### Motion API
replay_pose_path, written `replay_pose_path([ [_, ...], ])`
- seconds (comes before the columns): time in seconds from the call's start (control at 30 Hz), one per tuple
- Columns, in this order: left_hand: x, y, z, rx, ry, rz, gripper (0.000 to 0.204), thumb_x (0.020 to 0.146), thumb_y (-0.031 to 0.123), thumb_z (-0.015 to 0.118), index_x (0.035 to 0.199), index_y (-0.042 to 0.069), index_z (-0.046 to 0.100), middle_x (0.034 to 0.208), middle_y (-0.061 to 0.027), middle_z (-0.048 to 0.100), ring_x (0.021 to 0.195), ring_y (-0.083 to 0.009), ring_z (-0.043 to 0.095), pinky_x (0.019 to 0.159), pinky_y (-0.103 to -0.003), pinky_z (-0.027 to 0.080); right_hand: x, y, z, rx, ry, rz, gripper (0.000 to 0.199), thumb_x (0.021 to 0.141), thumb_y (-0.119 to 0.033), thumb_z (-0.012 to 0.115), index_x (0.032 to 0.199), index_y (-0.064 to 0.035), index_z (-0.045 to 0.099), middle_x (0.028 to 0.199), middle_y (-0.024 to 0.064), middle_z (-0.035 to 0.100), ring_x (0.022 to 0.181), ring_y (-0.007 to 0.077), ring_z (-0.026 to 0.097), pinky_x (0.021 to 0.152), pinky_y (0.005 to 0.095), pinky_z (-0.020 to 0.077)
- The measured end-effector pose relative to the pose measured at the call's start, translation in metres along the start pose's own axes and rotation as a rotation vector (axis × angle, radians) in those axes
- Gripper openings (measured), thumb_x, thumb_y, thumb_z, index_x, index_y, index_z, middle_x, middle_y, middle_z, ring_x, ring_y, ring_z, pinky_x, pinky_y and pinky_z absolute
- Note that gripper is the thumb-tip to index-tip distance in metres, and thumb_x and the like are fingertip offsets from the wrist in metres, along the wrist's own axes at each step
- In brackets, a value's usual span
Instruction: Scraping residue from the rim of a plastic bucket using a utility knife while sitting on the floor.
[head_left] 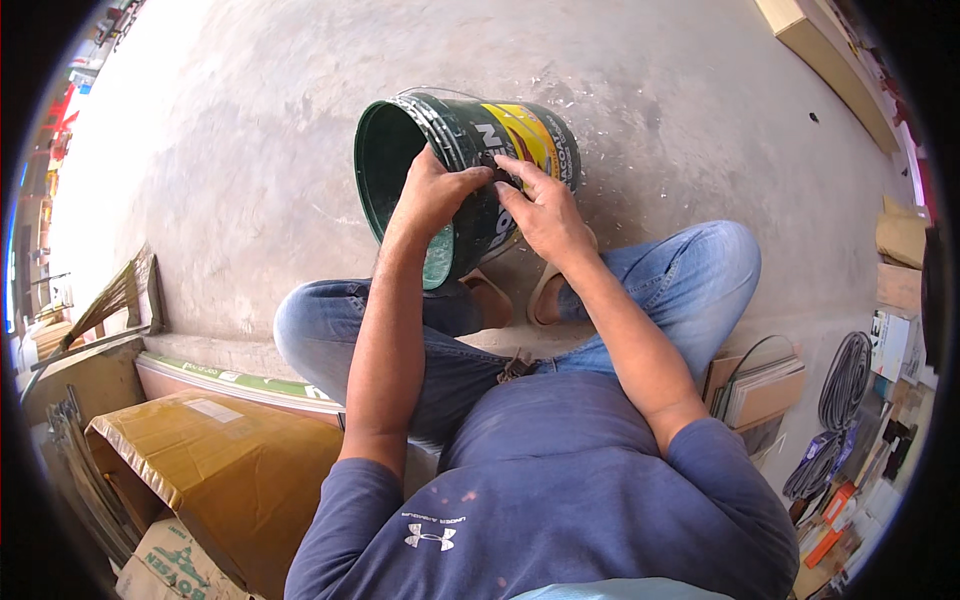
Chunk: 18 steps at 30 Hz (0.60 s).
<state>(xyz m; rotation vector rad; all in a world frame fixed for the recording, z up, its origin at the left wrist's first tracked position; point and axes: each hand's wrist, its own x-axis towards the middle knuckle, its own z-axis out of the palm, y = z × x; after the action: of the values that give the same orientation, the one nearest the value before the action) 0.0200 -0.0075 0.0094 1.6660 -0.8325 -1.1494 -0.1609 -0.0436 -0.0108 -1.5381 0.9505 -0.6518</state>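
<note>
A dark green plastic bucket (468, 235) lies on its side on the floor in front of me, its mouth toward the left. Its outside carries white lettering and a yellow label (535, 138). My left hand (437, 193) is closed over the rim, the thumb along the outer wall and the other fingers mostly hidden. My right hand (545, 205) reaches to the outer wall beside the label, index finger and thumb bent toward the left thumb. A small dark patch or piece shows between the fingertips; I cannot make out which. A thin wire handle (440, 90) rises behind the bucket.
White flakes (580, 92) litter the concrete floor (270, 140) by the bucket. Cardboard boxes (225, 450) and a broom (115, 290) stand at the left. Stacked boards (765, 390) and coiled dark cable (845, 380) are at the right. My bent knees flank the bucket's near side.
</note>
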Motion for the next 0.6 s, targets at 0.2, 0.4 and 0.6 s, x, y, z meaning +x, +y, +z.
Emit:
replay_pose_path([
  [0.2, -0.004, -0.001, -0.008, -0.068, -0.042, 0.009, 0.031, 0.085, 0.007, 0.079, 0.114, 0.001, 0.072, 0.101, -0.0061, 0.077, 0.086, -0.0134, 0.071, 0.078, -0.029, 0.057, 0.008, -0.022, -0.013, 0.047, 0.000, 0.130, 0.043, 0.101, -0.023, 0.067, 0.138, -0.0016, 0.064, 0.124, 0.0224, 0.073, 0.113, 0.0296, 0.073, 0.098, 0.0370, 0.0546],
  [0.4, 0.000, -0.005, -0.002, 0.066, 0.071, 0.095, 0.035, 0.079, 0.009, 0.080, 0.111, -0.002, 0.069, 0.099, -0.0109, 0.078, 0.088, -0.0164, 0.075, 0.081, -0.033, 0.060, 0.000, -0.021, 0.001, -0.055, -0.055, 0.015, 0.043, 0.100, -0.024, 0.066, 0.138, -0.0029, 0.065, 0.130, 0.0230, 0.071, 0.121, 0.0338, 0.069, 0.104, 0.0394, 0.0527],
  [0.6, -0.007, 0.005, 0.014, 0.187, 0.134, 0.114, 0.039, 0.078, 0.013, 0.082, 0.113, 0.000, 0.069, 0.101, -0.0142, 0.078, 0.093, -0.0195, 0.076, 0.083, -0.035, 0.059, 0.021, -0.030, -0.004, -0.114, -0.016, -0.010, 0.042, 0.101, -0.024, 0.064, 0.136, -0.0025, 0.066, 0.130, 0.0244, 0.070, 0.122, 0.0365, 0.068, 0.105, 0.0409, 0.0525],
])
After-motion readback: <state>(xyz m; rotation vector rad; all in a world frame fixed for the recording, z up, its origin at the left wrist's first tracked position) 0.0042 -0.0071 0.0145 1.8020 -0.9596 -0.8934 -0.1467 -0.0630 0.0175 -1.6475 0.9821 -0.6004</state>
